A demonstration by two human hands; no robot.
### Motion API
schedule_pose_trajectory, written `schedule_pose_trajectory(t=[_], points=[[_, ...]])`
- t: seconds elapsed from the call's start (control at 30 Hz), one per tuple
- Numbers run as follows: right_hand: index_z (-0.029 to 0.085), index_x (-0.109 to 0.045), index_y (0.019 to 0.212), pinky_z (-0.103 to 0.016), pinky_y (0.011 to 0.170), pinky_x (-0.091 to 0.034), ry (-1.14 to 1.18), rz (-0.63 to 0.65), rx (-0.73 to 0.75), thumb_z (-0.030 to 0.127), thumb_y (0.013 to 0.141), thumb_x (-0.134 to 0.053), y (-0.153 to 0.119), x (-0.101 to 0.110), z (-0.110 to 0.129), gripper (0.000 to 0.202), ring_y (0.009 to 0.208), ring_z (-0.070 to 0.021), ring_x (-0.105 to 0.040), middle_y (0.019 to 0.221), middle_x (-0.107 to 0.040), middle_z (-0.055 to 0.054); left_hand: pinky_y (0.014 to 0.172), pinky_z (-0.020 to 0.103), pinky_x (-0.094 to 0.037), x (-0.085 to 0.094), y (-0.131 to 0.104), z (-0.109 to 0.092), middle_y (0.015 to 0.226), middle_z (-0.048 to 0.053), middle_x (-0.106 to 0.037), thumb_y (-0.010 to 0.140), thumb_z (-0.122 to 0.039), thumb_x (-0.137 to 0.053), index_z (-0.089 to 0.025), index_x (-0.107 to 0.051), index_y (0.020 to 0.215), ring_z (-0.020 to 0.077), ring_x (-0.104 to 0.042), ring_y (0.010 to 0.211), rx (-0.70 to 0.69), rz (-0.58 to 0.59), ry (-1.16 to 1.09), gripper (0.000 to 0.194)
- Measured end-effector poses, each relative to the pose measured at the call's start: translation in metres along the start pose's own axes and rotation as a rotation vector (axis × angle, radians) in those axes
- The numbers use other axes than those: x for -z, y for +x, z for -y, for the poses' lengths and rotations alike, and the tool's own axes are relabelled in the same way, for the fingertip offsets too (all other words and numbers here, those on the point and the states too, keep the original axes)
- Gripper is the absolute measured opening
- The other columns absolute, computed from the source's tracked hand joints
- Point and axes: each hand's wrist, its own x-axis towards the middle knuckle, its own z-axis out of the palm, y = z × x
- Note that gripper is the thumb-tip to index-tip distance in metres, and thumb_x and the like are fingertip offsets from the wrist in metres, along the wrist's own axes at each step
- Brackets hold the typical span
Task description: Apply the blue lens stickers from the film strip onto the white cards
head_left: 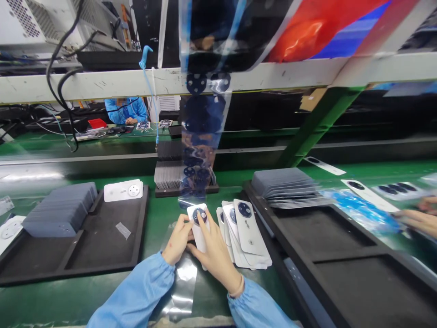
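Observation:
A white phone back cover [201, 237] with a round dark camera ring is between my hands above the green bench. My left hand [177, 239] grips its left edge, fingers bent around it. My right hand [216, 250] lies over its right side, with a finger on the camera ring [199, 215] and the thumb near the lower edge. Part of the cover is hidden by my fingers. Right beside it, a loose stack of similar white covers [249, 228] lies fanned out, dark camera rings up. A strip of clear film [184, 282] lies under my wrists.
Black foam trays [139, 241] [341, 228] flank my hands, holding grey sheets [63, 207] [287, 184]. A strip of dark round stickers [201, 114] hangs ahead from the shelf beam [280, 75]. A co-worker's hand [419, 221] shows at right; another person [126, 110] sits opposite.

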Motion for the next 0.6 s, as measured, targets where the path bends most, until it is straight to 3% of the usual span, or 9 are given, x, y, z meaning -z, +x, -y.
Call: schedule_pose_trajectory(t=[0.1, 0.17, 0.27, 0.33, 0.4, 0.47, 0.53, 0.6], points=[[0.029, -0.028, 0.15, -0.055, 0.108, -0.037, -0.17, -0.114, 0.019, 0.02, 0.089, -0.052, -0.003, 0.016, -0.017, 0.066, 0.14, -0.0337, -0.03, 0.157, -0.023, -0.009, 0.087, 0.033, -0.048, -0.003, -0.006, -0.025, 0.088, 0.004, -0.067, 0.079, -0.048, -0.064, -0.021, -0.054, 0.085, 0.0202, -0.064, 0.094, -0.033, -0.001, 0.185, 0.029], [0.027, -0.035, 0.147, -0.059, 0.108, -0.035, -0.277, -0.226, -0.014, 0.027, 0.093, -0.049, -0.001, 0.028, -0.042, 0.056, 0.139, -0.0368, -0.03, 0.156, -0.026, -0.011, 0.098, 0.034, -0.043, 0.003, -0.008, -0.048, 0.108, 0.007, -0.064, 0.079, -0.047, -0.066, -0.022, -0.058, 0.097, 0.0223, -0.057, 0.112, -0.161, -0.124, 0.311, 0.032], [0.022, -0.042, 0.143, -0.065, 0.103, -0.036, -0.369, -0.322, -0.109, 0.035, 0.096, -0.045, -0.001, 0.041, -0.083, 0.049, 0.138, -0.0419, -0.029, 0.152, -0.032, -0.015, 0.108, 0.037, -0.035, 0.025, -0.003, -0.083, 0.131, 0.01, -0.053, 0.084, -0.047, -0.059, -0.023, -0.051, 0.114, 0.0233, -0.045, 0.129, -0.325, -0.277, 0.414, 0.039], [0.02, -0.044, 0.142, -0.066, 0.1, -0.038, -0.365, -0.35, -0.149, 0.038, 0.097, -0.04, -0.003, 0.043, -0.1, 0.048, 0.137, -0.0426, -0.031, 0.149, -0.036, -0.018, 0.11, 0.04, -0.034, 0.049, 0.009, -0.098, 0.137, 0.011, -0.049, 0.088, -0.046, -0.052, -0.022, -0.046, 0.119, 0.0232, -0.043, 0.132, -0.363, -0.316, 0.503, 0.04], [0.017, -0.043, 0.142, -0.064, 0.102, -0.039, -0.347, -0.365, -0.145, 0.04, 0.098, -0.038, -0.004, 0.043, -0.102, 0.05, 0.137, -0.0417, -0.031, 0.148, -0.037, -0.02, 0.108, 0.041, -0.037, 0.08, 0.027, -0.106, 0.139, 0.013, -0.049, 0.089, -0.044, -0.048, -0.021, -0.042, 0.122, 0.0239, -0.045, 0.131, -0.375, -0.364, 0.693, 0.041], [0.013, -0.041, 0.143, -0.061, 0.105, -0.037, -0.333, -0.364, -0.12, 0.042, 0.099, -0.037, -0.004, 0.042, -0.091, 0.054, 0.138, -0.0401, -0.031, 0.148, -0.036, -0.022, 0.105, 0.041, -0.041, 0.115, 0.047, -0.108, 0.136, 0.015, -0.05, 0.089, -0.038, -0.046, -0.017, -0.039, 0.125, 0.0253, -0.048, 0.128, -0.366, -0.417, 1.055, 0.042], [0.012, -0.04, 0.143, -0.059, 0.106, -0.037, -0.311, -0.361, -0.089, 0.043, 0.099, -0.037, -0.002, 0.04, -0.074, 0.054, 0.137, -0.0389, -0.033, 0.147, -0.037, -0.023, 0.105, 0.045, -0.04, 0.152, 0.062, -0.109, 0.133, 0.019, -0.051, 0.083, -0.03, -0.05, -0.011, -0.04, 0.127, 0.0296, -0.048, 0.127, -0.337, -0.459, 1.189, 0.048], [0.014, -0.042, 0.141, -0.059, 0.105, -0.039, -0.281, -0.339, -0.037, 0.042, 0.099, -0.039, 0.004, 0.035, -0.057, 0.051, 0.136, -0.0377, -0.036, 0.145, -0.041, -0.021, 0.11, 0.048, -0.032, 0.185, 0.069, -0.108, 0.141, 0.023, -0.043, 0.076, -0.025, -0.058, -0.007, -0.042, 0.128, 0.035, -0.038, 0.136, -0.316, -0.485, 1.279, 0.058]])
